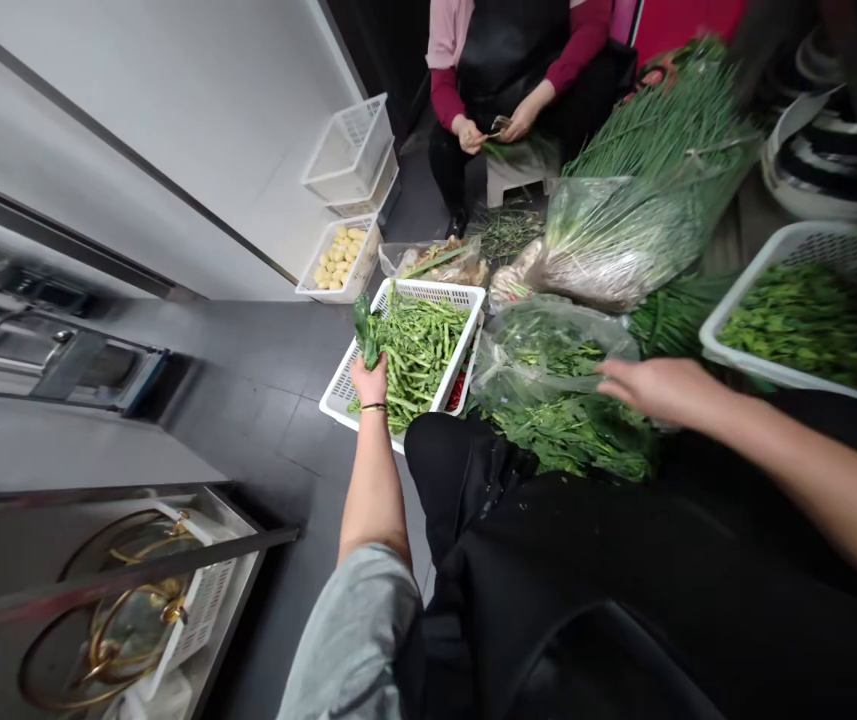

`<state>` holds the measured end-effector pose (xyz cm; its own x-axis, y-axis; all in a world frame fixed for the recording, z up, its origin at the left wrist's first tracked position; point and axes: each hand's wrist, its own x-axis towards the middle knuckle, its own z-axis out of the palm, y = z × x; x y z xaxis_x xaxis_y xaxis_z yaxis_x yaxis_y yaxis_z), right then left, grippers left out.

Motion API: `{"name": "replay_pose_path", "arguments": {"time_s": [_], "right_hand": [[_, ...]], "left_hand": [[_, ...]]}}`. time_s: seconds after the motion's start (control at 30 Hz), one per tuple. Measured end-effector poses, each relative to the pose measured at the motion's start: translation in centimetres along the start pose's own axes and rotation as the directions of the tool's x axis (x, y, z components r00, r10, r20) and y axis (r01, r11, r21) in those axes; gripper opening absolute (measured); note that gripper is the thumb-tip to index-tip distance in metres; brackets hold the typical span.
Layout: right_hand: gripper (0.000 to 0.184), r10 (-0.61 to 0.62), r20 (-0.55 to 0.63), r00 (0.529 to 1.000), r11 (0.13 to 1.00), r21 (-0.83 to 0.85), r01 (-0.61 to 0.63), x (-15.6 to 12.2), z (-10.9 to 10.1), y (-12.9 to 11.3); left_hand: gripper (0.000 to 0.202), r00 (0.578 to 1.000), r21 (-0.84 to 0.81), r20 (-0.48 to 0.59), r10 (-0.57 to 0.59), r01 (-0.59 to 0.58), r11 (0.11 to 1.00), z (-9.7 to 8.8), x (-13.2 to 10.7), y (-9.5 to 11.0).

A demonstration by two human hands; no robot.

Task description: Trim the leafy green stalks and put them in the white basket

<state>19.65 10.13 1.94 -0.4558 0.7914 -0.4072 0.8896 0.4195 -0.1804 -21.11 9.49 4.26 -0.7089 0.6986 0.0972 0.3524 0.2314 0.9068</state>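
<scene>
Black-clad leg (pixel 458 470) — basket (pixel 342 388) (greens (pixel 428 340)) partly behind

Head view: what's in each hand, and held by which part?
Left hand: a dark green vegetable, gripped at its near end. Right hand: at the clear bag; blurred, can't tell whether it grips.

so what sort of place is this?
Likely a commercial kitchen's prep area, judging by the white basket of green vegetables, the large bundle of long green stalks and the gold-rimmed glass lids.
</scene>
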Motion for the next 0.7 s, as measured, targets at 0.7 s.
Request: {"name": "replay_pose_path", "arguments": {"time_s": [0.7], "right_hand": [[0.032,-0.252,-0.451,0.856,0.824,0.364,0.434,0.0,0.8,-7.7]], "left_hand": [[0.041,0.437,-0.32,0.878,-0.194,0.838,0.442,8.0,-15.5,4.3]]}}
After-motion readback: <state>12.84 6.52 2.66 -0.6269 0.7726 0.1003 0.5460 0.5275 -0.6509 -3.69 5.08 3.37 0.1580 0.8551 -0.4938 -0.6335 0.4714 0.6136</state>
